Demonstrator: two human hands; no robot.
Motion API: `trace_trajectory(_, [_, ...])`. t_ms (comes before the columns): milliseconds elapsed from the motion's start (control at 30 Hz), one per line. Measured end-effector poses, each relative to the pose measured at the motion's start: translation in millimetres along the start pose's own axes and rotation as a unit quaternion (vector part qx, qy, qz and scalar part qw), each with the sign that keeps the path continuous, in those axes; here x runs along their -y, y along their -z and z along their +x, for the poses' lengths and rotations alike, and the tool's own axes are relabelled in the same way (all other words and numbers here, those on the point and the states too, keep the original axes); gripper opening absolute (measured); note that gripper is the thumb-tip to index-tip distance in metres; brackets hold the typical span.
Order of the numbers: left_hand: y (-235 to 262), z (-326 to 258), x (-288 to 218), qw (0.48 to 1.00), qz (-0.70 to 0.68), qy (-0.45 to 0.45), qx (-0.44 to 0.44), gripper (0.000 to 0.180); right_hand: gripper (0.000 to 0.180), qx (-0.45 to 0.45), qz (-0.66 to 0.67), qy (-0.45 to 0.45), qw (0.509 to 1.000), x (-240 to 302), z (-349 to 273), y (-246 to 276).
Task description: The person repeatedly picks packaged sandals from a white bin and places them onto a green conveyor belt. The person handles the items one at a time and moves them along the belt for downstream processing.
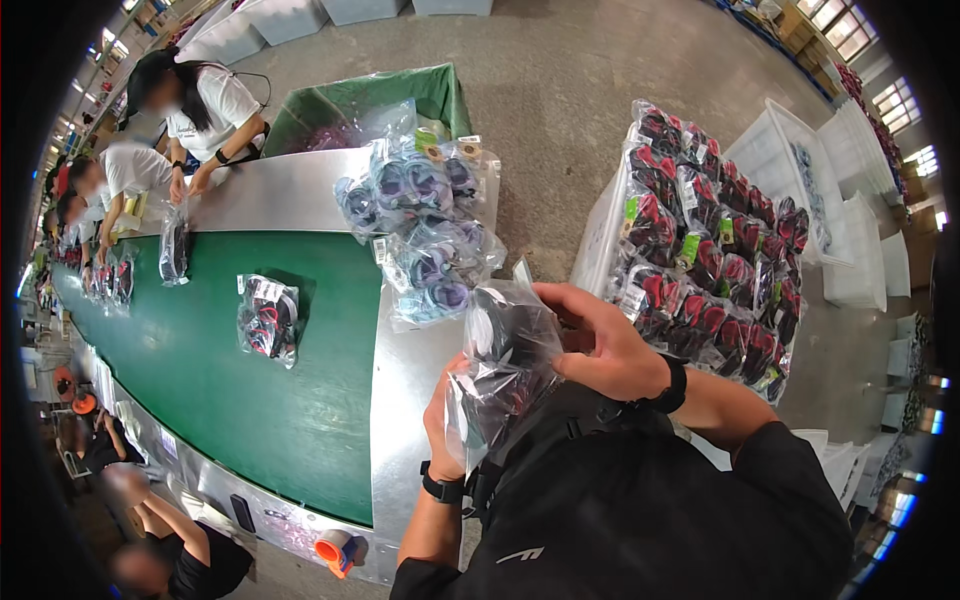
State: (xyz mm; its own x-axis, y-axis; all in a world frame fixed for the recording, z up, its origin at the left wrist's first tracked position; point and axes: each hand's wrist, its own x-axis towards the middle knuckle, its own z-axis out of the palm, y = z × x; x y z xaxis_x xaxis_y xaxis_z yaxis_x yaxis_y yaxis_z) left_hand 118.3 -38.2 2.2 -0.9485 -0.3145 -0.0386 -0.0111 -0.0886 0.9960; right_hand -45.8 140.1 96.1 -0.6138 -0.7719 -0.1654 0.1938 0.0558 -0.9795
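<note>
Close to my body I hold a clear plastic bag of dark shoes [508, 335] between both hands. My left hand [443, 418] is closed on the bag's lower left side, its fingers partly hidden behind the plastic. My right hand [612, 342] grips the upper right edge with thumb and fingers. Glare on the plastic blurs the shoes' details. Just beyond the bag, blue-purple bagged shoes [430, 270] are piled on the metal table end [395, 440]. A bagged black-and-red pair [268, 320] lies on the green conveyor belt [325, 420].
To my right stands a white crate [597, 235] heaped with bagged black-and-red shoes [700, 250]. A green-lined bin [440, 95] is beyond the table. Co-workers [215, 115] stand along the belt's far side, others at lower left. An orange tape dispenser [335, 552] sits at the near edge.
</note>
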Motion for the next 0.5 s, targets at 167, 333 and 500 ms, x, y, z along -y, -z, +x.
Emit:
trace_trajectory(167, [-7.1, 1.4, 1.4, 1.0, -0.013, -0.015, 0.014, 0.1, 0.069, -0.015, -0.014, 0.008, 1.0, 5.0, -11.9, 8.2])
trace_trajectory(333, [-19.7, 6.9, 7.5, 0.99, -0.135, 0.034, 0.032, 0.077, 0.068, -0.03, 0.008, 0.045, 0.999, -0.1, -17.9, 26.8])
trace_trajectory(500, [-48.6, 37.9, 0.0, 0.837, -0.479, 0.265, -0.006, 0.064, 0.055, -0.053, -0.277, 0.162, 0.946, -5.5, -28.0, 59.0])
